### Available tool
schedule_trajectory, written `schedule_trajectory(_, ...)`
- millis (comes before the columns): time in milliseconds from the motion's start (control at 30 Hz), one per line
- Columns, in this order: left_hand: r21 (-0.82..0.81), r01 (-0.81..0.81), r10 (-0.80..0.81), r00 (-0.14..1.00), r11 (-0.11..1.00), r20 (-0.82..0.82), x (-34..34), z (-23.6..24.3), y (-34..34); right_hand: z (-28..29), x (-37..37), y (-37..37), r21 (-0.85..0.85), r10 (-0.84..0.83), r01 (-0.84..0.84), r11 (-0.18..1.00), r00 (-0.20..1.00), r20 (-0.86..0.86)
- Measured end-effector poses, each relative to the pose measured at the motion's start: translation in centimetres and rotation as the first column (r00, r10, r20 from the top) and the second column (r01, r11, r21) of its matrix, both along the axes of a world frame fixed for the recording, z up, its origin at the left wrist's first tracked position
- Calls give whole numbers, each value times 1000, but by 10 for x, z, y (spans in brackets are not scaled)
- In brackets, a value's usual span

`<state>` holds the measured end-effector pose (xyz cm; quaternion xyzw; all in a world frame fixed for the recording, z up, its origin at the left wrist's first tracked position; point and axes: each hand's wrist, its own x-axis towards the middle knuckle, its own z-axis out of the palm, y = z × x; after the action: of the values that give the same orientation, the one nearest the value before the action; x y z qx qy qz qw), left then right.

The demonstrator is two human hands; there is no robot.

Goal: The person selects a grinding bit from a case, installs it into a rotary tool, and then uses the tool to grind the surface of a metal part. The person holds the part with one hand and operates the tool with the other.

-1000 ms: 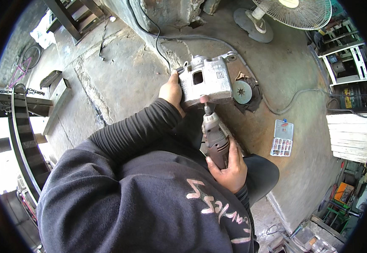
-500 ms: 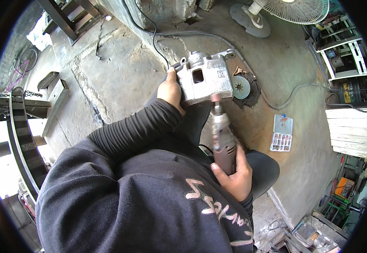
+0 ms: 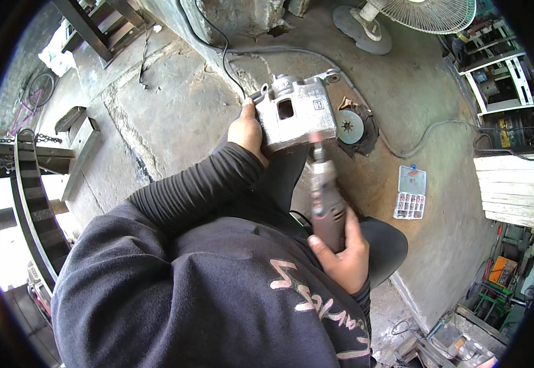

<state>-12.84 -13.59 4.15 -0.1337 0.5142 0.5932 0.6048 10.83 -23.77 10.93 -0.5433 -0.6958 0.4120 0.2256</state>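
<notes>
A silver metal brake caliper [image 3: 300,116] with a rectangular window is held up in front of me. My left hand [image 3: 246,129] grips its left end, the thumb on top and the other fingers hidden beneath. Wrapped around the dark body of a rotary tool [image 3: 328,214] is my right hand [image 3: 343,251], low and to the right. The tool's reddish tip [image 3: 315,137] is at the caliper's near lower edge, seemingly touching it; the tool's front part is blurred.
On the floor to the right lies an open compartment box [image 3: 410,205] of small bits. Beyond the caliper rests a round disc [image 3: 349,127] on dark cloth. A standing fan [image 3: 365,30] is at the far right, and a grey cable [image 3: 417,147] crosses the floor. Shelving [image 3: 506,86] lines the right side.
The rotary tool's tip has shifted slightly up and right along the caliper's lower edge. The caliper has moved a little left; both hands keep their grips.
</notes>
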Motion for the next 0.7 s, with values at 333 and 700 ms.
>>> schedule_trajectory(333, -5, -5, 5, 1000, 1000, -16, -1, -4, 2, 0, -2, 1, 21, 127, -127, 992, 992, 6)
schedule_trajectory(700, -39, 20, -22, 999, 999, -42, -2, -3, 1, -3, 2, 1, -54, -103, 100, 994, 993, -64)
